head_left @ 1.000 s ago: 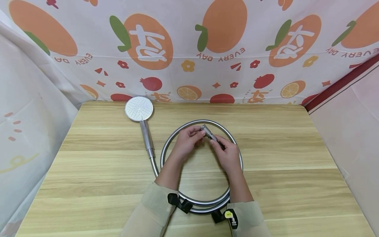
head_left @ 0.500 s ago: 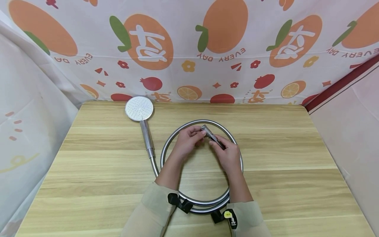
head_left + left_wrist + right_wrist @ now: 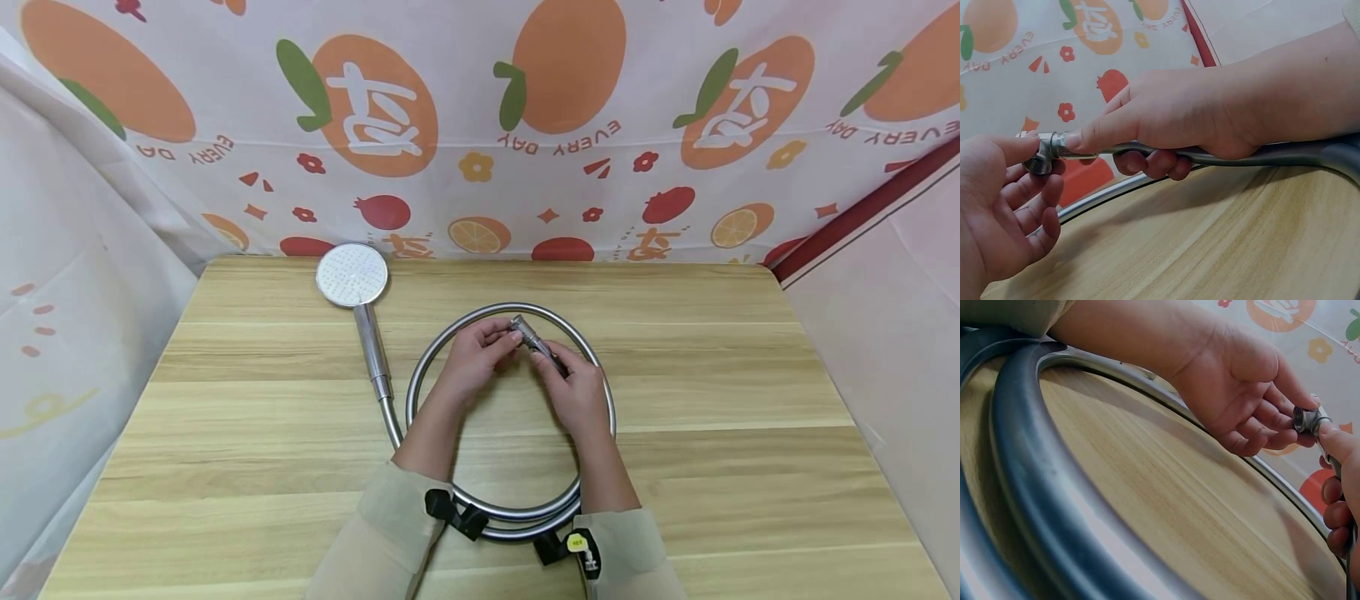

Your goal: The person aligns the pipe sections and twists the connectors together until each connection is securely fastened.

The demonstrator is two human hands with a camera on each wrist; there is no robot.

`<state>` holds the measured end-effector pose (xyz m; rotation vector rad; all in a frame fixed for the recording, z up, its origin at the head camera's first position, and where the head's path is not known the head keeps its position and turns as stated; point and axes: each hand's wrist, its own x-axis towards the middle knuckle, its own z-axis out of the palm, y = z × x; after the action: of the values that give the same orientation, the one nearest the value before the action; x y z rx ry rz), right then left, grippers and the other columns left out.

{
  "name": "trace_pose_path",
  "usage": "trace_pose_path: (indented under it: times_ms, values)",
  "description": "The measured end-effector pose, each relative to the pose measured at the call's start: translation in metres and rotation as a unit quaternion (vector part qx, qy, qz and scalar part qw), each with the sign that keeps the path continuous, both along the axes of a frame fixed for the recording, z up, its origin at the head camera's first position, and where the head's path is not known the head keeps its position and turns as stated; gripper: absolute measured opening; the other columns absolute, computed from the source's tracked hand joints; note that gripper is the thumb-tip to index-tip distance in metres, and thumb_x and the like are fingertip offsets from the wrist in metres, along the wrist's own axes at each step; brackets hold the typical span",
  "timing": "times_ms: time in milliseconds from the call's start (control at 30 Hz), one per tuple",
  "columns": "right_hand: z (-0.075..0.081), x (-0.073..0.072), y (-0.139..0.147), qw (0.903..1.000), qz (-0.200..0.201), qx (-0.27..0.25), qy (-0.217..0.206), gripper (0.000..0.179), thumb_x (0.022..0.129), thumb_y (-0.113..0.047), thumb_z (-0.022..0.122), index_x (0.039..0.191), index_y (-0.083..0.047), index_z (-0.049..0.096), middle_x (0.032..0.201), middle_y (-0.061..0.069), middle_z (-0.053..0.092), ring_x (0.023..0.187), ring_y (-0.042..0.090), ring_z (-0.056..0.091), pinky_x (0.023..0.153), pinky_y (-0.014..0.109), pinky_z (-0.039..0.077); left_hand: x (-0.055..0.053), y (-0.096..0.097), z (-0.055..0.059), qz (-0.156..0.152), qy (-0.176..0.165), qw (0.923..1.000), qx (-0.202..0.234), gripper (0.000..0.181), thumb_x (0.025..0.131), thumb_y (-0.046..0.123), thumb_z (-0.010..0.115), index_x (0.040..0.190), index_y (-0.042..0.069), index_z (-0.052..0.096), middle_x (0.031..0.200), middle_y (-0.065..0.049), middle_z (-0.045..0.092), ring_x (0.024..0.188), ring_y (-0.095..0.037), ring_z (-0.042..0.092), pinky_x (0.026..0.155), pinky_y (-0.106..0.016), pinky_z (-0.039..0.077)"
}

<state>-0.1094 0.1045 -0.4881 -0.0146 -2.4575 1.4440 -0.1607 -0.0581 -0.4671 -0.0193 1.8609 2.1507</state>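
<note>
A round chrome shower head (image 3: 352,275) lies face up at the back left, its handle joined to a shiny metal shower hose (image 3: 412,402) coiled in a ring on the table. Within the ring's upper part, both hands meet at the hose's other end. My left hand (image 3: 470,358) pinches a small T-shaped metal pipe fitting (image 3: 1045,149) between thumb and fingers; its threaded opening faces the left wrist camera. My right hand (image 3: 576,390) wraps its fingers round the hose, its thumb on the end nut (image 3: 1062,144) right at the fitting. The joint inside is hidden.
The wooden table (image 3: 712,375) extends to both sides of the coil. A white fruit-print cloth (image 3: 480,183) hangs along its back edge, and another pale cloth (image 3: 82,333) stands at the left. Black camera mounts (image 3: 455,512) sit on the sleeves, above the coil's near side.
Hands, fitting and hose end stay almost in place. The right thumb shifts slightly back and forth along the hose end; shower head and coil have not moved.
</note>
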Motion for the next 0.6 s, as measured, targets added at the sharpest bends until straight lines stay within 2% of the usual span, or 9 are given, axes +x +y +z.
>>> trace_pose_path:
  times_ms: [200, 433, 533, 600]
  values:
    - [0.0012, -0.0001, 0.0, 0.9997, 0.005, 0.017, -0.017, 0.034, 0.096, -0.044, 0.061, 0.11, -0.016, 0.074, 0.109, 0.002, 0.074, 0.098, 0.019, 0.069, 0.085, 0.042, 0.055, 0.0004, -0.0005, 0.0005, -0.008, 0.004, 0.9999, -0.008, 0.024, 0.093, 0.01, 0.068, 0.114, 0.001, 0.067, 0.089, 0.002, 0.07, 0.081, -0.023, 0.064, 0.065, -0.026, 0.05]
    - [0.0005, -0.0002, -0.0004, 0.9998, 0.002, 0.019, -0.006, 0.031, 0.096, -0.042, 0.061, 0.109, -0.016, 0.074, 0.105, 0.002, 0.075, 0.091, 0.018, 0.067, 0.079, 0.04, 0.054, 0.0007, -0.0008, 0.0009, -0.01, 0.006, 0.9999, -0.005, 0.023, 0.093, 0.008, 0.067, 0.115, 0.0, 0.067, 0.089, 0.0, 0.069, 0.081, -0.026, 0.064, 0.064, -0.027, 0.05]
    - [-0.0005, 0.0002, -0.0008, 0.9997, -0.005, 0.025, 0.001, 0.032, 0.093, -0.041, 0.066, 0.114, -0.018, 0.071, 0.085, 0.004, 0.071, 0.073, 0.017, 0.062, 0.066, 0.036, 0.051, 0.0008, -0.0005, 0.0014, -0.006, 0.001, 1.0, -0.006, 0.023, 0.092, 0.009, 0.068, 0.114, 0.0, 0.067, 0.09, 0.0, 0.07, 0.082, -0.025, 0.065, 0.065, -0.028, 0.051]
    - [-0.0012, 0.0007, -0.0011, 0.9996, -0.01, 0.028, 0.003, 0.034, 0.09, -0.04, 0.07, 0.116, -0.018, 0.068, 0.072, 0.003, 0.062, 0.061, 0.015, 0.053, 0.056, 0.032, 0.045, 0.001, -0.0001, 0.0021, -0.004, 0.0, 1.0, -0.007, 0.023, 0.092, 0.009, 0.068, 0.113, 0.001, 0.067, 0.09, 0.0, 0.07, 0.082, -0.023, 0.065, 0.066, -0.028, 0.051]
